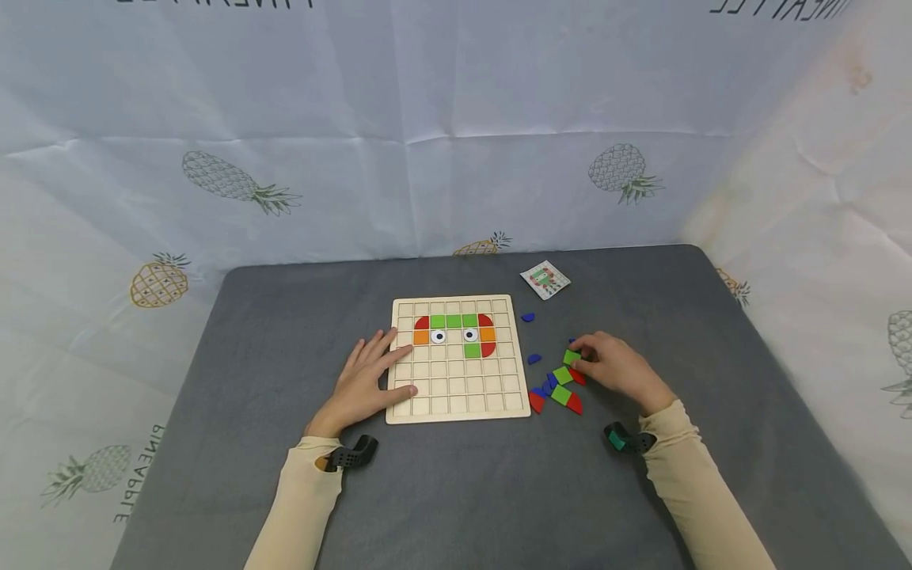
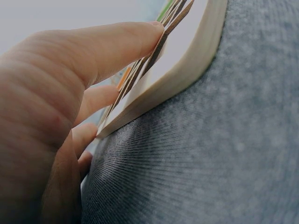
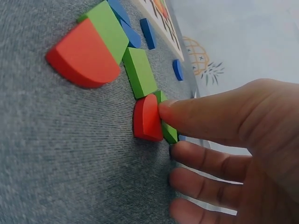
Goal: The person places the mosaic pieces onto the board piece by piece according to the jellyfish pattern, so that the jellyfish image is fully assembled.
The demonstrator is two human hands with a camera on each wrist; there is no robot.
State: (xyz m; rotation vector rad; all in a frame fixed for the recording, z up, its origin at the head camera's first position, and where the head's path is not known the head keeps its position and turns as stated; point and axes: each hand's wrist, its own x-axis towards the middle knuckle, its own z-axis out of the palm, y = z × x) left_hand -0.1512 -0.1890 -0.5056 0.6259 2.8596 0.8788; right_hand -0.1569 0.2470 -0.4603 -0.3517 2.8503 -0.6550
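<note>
One left hand (image 1: 361,388), fingers spread on the nine o'clock edge of a wooden board (image 1: 456,388), right hand (image 1: 618,368) beyond three o'clock, thumb and finger pinching a green block (image 1: 571,357).

Dark grey tabletop (image 1: 456,499) low in the head view, pale gridded wooden board (image 1: 456,402) at centre, red, orange and green tiles (image 1: 454,321) (two black-and-white eyes (image 1: 434,339) among them), green, red and blue blocks (image 1: 563,376) right of centre, whitish pineapple-print cloth (image 1: 456,87) across the top.
</note>
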